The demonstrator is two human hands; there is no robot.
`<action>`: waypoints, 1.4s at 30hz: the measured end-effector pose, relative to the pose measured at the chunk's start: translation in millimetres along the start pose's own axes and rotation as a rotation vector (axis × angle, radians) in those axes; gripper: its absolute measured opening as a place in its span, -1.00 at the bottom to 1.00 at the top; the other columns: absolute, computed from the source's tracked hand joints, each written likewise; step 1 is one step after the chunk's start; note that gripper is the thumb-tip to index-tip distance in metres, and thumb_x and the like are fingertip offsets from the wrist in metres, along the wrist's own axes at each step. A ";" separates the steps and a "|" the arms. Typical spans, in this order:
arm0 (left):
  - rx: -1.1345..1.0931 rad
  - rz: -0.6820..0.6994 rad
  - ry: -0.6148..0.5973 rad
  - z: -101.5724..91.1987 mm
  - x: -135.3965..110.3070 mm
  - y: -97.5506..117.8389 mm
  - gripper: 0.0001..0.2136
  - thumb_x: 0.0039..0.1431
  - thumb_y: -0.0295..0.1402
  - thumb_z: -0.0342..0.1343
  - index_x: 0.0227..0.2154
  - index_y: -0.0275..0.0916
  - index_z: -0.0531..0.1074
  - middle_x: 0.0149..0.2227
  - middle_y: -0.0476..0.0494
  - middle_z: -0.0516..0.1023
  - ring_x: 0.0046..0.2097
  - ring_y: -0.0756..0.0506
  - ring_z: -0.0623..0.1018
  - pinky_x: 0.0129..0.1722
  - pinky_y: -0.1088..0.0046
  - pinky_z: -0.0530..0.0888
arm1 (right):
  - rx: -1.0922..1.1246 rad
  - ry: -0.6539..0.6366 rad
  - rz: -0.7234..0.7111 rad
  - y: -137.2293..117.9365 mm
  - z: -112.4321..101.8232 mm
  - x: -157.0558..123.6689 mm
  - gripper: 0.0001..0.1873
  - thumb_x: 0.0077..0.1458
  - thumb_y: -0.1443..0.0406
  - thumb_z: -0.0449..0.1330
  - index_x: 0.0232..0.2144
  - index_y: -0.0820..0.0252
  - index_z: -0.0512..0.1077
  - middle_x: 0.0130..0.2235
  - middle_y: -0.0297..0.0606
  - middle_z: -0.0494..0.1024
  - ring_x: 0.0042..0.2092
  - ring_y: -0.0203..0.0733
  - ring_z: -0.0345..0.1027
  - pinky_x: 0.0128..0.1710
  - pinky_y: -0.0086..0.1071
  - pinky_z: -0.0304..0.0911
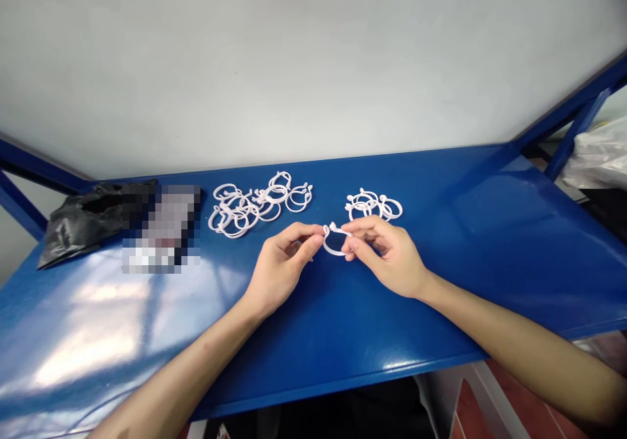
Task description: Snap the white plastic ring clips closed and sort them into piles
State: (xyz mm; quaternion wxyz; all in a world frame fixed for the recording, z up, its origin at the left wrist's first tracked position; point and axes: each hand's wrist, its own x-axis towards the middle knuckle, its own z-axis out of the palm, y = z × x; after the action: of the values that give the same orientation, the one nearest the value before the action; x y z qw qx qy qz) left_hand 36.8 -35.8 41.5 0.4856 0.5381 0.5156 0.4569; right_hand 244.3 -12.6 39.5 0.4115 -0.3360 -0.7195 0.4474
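Observation:
Between my two hands, just above the blue shelf, is a white plastic ring (pixel 334 252) with small knobs at its top. My left hand (pixel 287 256) pinches the ring's left knob end between thumb and forefinger. On the other side, the thumb and fingers of my right hand (pixel 385 253) grip the ring's right edge. Beyond my left hand lies a loose pile of several similar white rings (pixel 245 213). A smaller group of white rings (pixel 369 205) lies behind my right hand, partly hidden by it.
A black plastic bag (pixel 73 223) lies at the left, beside a blurred-out rectangular item (pixel 169 223). The blue shelf (pixel 465 230) meets a pale wall (pixel 313 66) at the back, with its front edge near me. A clear plastic bag (pixel 600 155) sits beyond the right frame.

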 end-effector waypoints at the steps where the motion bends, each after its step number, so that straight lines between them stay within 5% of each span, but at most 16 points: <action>1: -0.004 0.004 -0.008 0.4 0.1 -0.5 -0.76 0.19 -0.14 0.24 -0.26 -0.21 0.61 -0.28 -0.08 0.60 -0.40 0.03 0.45 -0.40 0.50 0.42 | -0.021 -0.009 0.000 0.7 0.1 -0.4 -0.83 0.33 0.29 0.17 -0.04 0.13 0.43 -0.30 -0.33 0.63 -0.31 -0.28 0.57 -0.28 -0.38 0.47; 12: 0.106 0.130 0.018 4.1 -4.2 -8.4 -0.83 0.23 -0.21 0.24 -0.31 -0.16 0.66 -0.38 -0.07 0.59 -0.38 0.00 0.49 -0.37 0.48 0.41 | -0.185 -0.096 -0.006 1.1 0.0 0.3 -0.89 0.33 0.25 0.19 -0.19 0.05 0.53 -0.32 -0.38 0.64 -0.33 -0.27 0.56 -0.31 -0.40 0.46; 20: 0.238 0.362 -0.027 3.2 -0.9 -13.2 -0.82 0.31 -0.24 0.17 -0.28 -0.18 0.63 -0.31 -0.13 0.65 -0.30 -0.06 0.57 -0.26 0.40 0.50 | -0.374 -0.097 -0.220 5.2 1.0 -4.4 -0.84 0.37 0.27 0.13 -0.12 0.05 0.53 -0.28 -0.34 0.65 -0.32 -0.25 0.53 -0.29 -0.35 0.46; 25: 0.722 0.567 0.094 -16.3 19.9 -21.9 -0.79 0.33 -0.28 0.14 -0.08 -0.16 0.59 -0.18 -0.19 0.63 -0.13 -0.18 0.53 -0.07 0.22 0.47 | -0.601 0.055 -0.339 14.7 -9.7 11.0 -0.81 0.37 0.30 0.10 -0.12 0.08 0.53 -0.18 -0.22 0.63 -0.14 -0.14 0.51 -0.10 -0.20 0.44; 28: 1.049 0.562 0.209 -28.0 32.0 -32.1 -0.68 0.32 -0.32 0.09 0.08 -0.25 0.51 -0.05 -0.34 0.55 -0.06 -0.29 0.47 -0.03 0.08 0.43 | -0.768 0.212 -0.314 23.5 -26.6 22.2 -0.81 0.36 0.28 0.11 -0.17 0.09 0.55 -0.18 -0.15 0.57 -0.11 -0.06 0.43 -0.11 -0.13 0.40; 31: 1.216 0.529 0.231 -33.3 37.7 -39.2 -0.73 0.32 -0.36 0.05 -0.01 -0.23 0.55 -0.07 -0.34 0.52 -0.06 -0.32 0.44 -0.05 0.06 0.41 | -0.897 0.316 -0.257 32.9 -42.1 29.6 -0.80 0.34 0.27 0.12 -0.15 0.10 0.56 -0.22 -0.14 0.50 -0.18 -0.05 0.34 -0.20 -0.14 0.37; 37: 1.181 0.604 0.217 -29.2 33.9 -35.1 -0.84 0.33 -0.38 0.07 -0.29 -0.18 0.56 -0.15 -0.25 0.55 -0.12 -0.26 0.41 -0.14 0.14 0.35 | -1.008 0.329 -0.256 33.7 -42.8 29.2 -0.76 0.33 0.27 0.13 -0.03 0.11 0.55 -0.16 -0.09 0.47 -0.12 0.01 0.30 -0.17 -0.09 0.37; 42: 0.987 0.724 0.170 -13.1 19.7 -23.8 -0.90 0.33 -0.42 0.10 -0.26 -0.17 0.51 -0.20 -0.13 0.60 -0.16 -0.17 0.44 -0.12 0.23 0.32 | -0.749 0.170 -0.318 14.4 -20.4 16.8 -0.80 0.35 0.27 0.13 -0.06 0.11 0.51 -0.16 -0.14 0.54 -0.11 -0.05 0.39 -0.09 -0.10 0.38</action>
State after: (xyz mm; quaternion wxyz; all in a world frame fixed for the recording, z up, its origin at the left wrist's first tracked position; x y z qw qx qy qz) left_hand 22.2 -15.5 19.1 -0.0490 0.8019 0.4878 0.3416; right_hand 256.9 14.5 36.5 0.3830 -0.3829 -0.8387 0.0563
